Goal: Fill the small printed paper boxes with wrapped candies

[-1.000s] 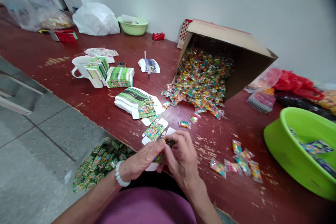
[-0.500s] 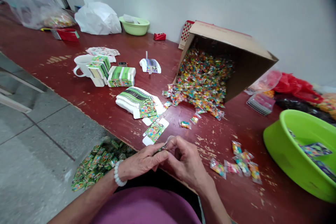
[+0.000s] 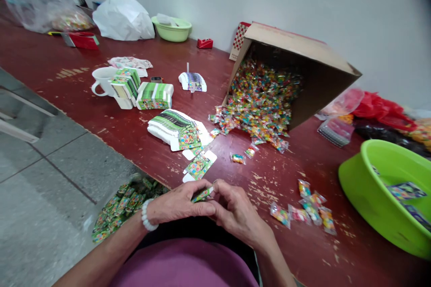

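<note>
Between my two hands, at the table's front edge, is a small green printed candy box point(image 3: 202, 194), seen on its narrow side. My left hand point(image 3: 182, 204), with a beaded bracelet at the wrist, wraps round the box from the left. The fingers of my right hand point(image 3: 237, 210) pinch its right end; that end is partly hidden. Just beyond lies a flat unfolded box point(image 3: 198, 167) with white flaps. Behind it a fanned stack of flat boxes point(image 3: 175, 128) rests on the table. A few wrapped candies point(image 3: 237, 158) lie near my right hand.
A tipped carton point(image 3: 303, 40) spills wrapped candies toward me. At the right stands a green basin point(image 3: 353, 175) with printed packets inside. Filled boxes point(image 3: 117, 208) are heaped below the table edge at left. A white mug point(image 3: 101, 81) and bundled boxes point(image 3: 155, 96) stand farther back.
The box has turned in my hands, from its white flap showing to its narrow green side facing up. Both hands have drawn slightly toward me, away from the flat box on the table.
</note>
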